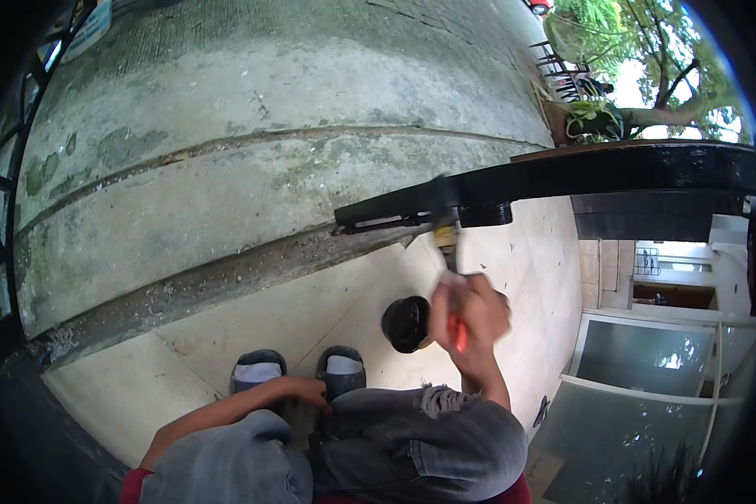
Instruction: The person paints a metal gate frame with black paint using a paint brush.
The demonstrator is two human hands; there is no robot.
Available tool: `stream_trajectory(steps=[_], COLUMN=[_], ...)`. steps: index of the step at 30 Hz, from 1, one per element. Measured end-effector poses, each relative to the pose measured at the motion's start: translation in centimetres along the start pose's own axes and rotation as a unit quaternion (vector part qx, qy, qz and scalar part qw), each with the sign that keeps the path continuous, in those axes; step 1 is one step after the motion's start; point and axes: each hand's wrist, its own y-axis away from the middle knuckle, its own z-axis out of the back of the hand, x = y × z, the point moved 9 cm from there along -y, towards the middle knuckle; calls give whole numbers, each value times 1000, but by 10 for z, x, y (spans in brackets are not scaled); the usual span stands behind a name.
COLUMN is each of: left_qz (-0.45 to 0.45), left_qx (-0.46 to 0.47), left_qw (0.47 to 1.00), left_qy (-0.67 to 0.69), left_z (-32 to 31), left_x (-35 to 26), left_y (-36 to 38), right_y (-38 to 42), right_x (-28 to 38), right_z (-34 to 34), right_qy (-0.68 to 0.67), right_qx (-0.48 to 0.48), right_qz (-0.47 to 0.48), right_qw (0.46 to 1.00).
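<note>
My right hand (470, 311) is wrapped round the red handle of a paintbrush (448, 244), which points up and is slightly blurred. Its dark bristles meet the edge of a black metal gate (580, 176) that stretches across to the right. Just left of that hand, a small pot (406, 325) with a black inside stands on the tiled floor. My left hand (309, 391) rests between my knees with its fingers curled in, and nothing shows in it.
My feet wear dark sandals (342, 370) on the pale tiles (202, 361). A narrow channel (193, 290) separates the tiles from the concrete (252, 101). Glass doors (647, 357) stand at the right, a dark metal lattice (4, 181) at the left.
</note>
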Motion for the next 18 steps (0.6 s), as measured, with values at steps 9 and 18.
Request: stream_trajectory(steps=[9, 18], left_qz=[36, 71], left_qx=[29, 30], left_qw=[998, 994], left_qy=[-52, -74], left_z=[-11, -3], left_x=[20, 30], left_y=[-15, -20], right_y=[44, 82], right_x=[-13, -110], right_z=[41, 125], right_qy=[69, -308], right_qx=[-51, -283], right_qz=[44, -339], right_qw=[995, 842])
